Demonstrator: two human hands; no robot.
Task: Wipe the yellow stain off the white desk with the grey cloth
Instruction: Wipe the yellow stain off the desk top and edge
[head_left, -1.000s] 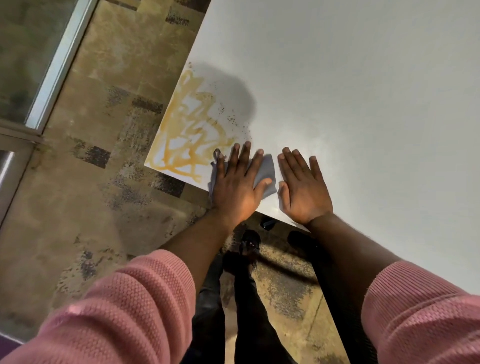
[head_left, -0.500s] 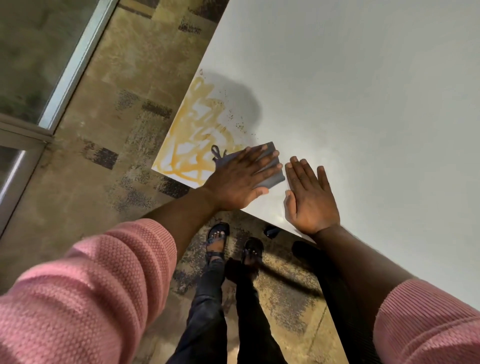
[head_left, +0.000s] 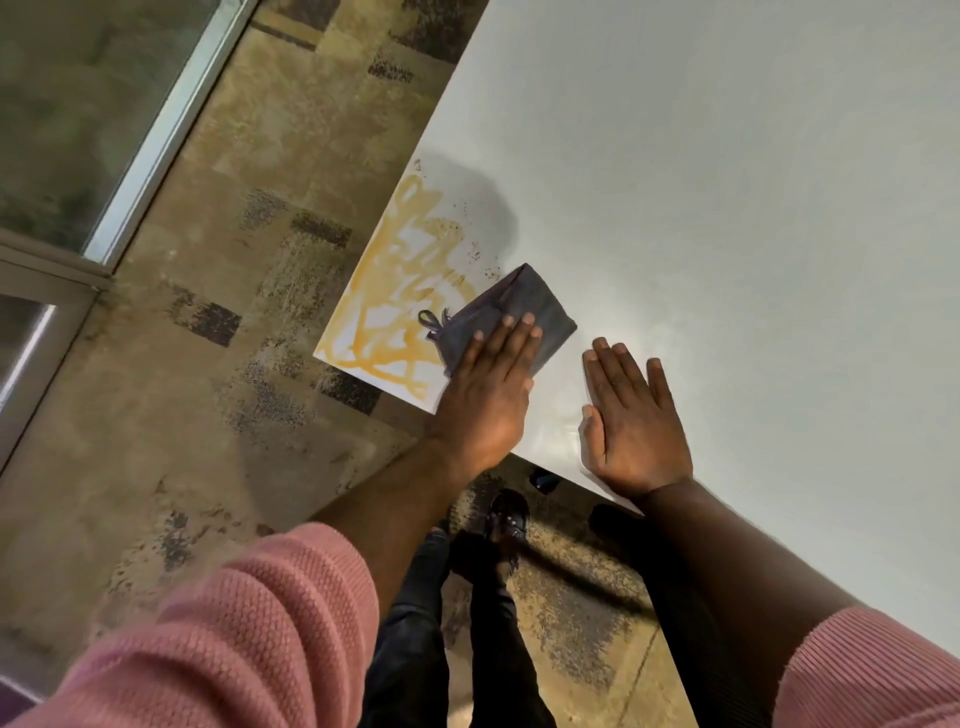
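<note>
A yellow stain (head_left: 395, 306) of smeared streaks covers the near left corner of the white desk (head_left: 727, 208). Dark specks are scattered along the stain's right side. A folded grey cloth (head_left: 519, 306) with a small loop at its left end lies at the stain's right edge. My left hand (head_left: 493, 395) presses flat on the cloth's near part, fingers together. My right hand (head_left: 631, 421) rests flat on the bare desk just right of the cloth, holding nothing.
The desk's near edge (head_left: 550, 473) runs diagonally under my wrists. Below it are patterned carpet (head_left: 208, 364) and my legs and shoes (head_left: 498, 519). A glass panel with a metal frame (head_left: 156, 130) stands at the far left.
My left hand has pushed the cloth away from the desk's edge, to the stain's right side, and more of the cloth shows beyond the fingers. My right hand has stayed flat on the desk.
</note>
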